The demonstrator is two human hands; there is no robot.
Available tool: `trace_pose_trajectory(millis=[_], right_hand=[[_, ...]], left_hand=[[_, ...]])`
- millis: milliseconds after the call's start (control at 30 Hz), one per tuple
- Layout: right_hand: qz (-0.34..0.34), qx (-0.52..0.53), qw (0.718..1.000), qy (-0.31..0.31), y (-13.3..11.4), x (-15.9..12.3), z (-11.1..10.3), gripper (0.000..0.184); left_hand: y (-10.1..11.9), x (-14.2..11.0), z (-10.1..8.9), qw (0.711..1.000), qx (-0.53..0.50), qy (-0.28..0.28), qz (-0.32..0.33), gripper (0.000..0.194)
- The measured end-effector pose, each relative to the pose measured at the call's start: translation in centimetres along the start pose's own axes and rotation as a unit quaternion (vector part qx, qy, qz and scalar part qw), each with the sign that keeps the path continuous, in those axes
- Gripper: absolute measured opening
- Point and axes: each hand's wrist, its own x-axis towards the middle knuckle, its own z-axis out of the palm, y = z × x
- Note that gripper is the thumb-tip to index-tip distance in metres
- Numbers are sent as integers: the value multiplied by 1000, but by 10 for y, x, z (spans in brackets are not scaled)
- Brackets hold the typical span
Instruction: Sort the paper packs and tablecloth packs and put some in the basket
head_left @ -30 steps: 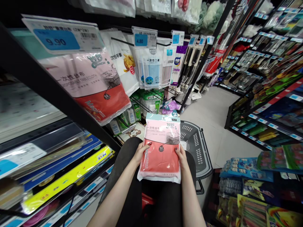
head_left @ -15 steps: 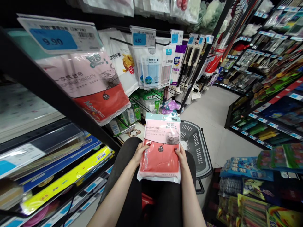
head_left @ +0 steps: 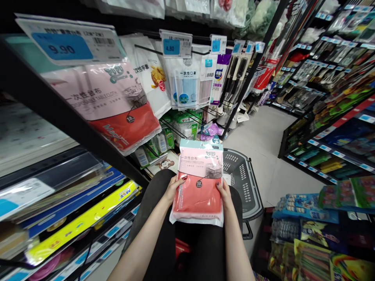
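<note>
Between both hands, above my knees, is a pack of disposable tablecloth (head_left: 202, 195), pink and red with a pale green top strip. Its printed front faces up at me. My left hand (head_left: 174, 189) grips the left edge, thumb on the front and the other fingers behind it. On the opposite edge my right hand (head_left: 224, 191) closes in the same way, with its thumb on the front. The fingers under the pack are mostly hidden. A matching tablecloth pack (head_left: 117, 105) hangs on the rack at the upper left, beneath a price tag (head_left: 63, 43) reading 9.90.
A grey shopping basket (head_left: 247, 183) stands on the floor just right of my knees. Ahead hang packs of masks (head_left: 187, 86) and gloves (head_left: 149, 74). A black shelf post (head_left: 73, 113) slants along the left. Snack bags (head_left: 319, 242) fill a display at the lower right.
The rack at the upper left has shifted very slightly left in view. Both hands and the tablecloth pack stay in the same place.
</note>
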Motion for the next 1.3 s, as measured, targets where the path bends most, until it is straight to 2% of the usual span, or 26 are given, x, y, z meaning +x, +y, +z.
trace_pose_trajectory(millis=[300, 667, 1300], right_hand=[[7, -12, 1000, 22, -7, -2, 7, 40], [7, 4, 1000, -3, 1, 0, -1, 36], [9, -9, 1000, 23, -7, -2, 7, 37]], left_hand=[[0, -1, 0, 1000, 2, 2, 1, 23], [0, -1, 1, 1000, 1, 10, -6, 25], [4, -3, 5, 1000, 2, -15, 0, 30]])
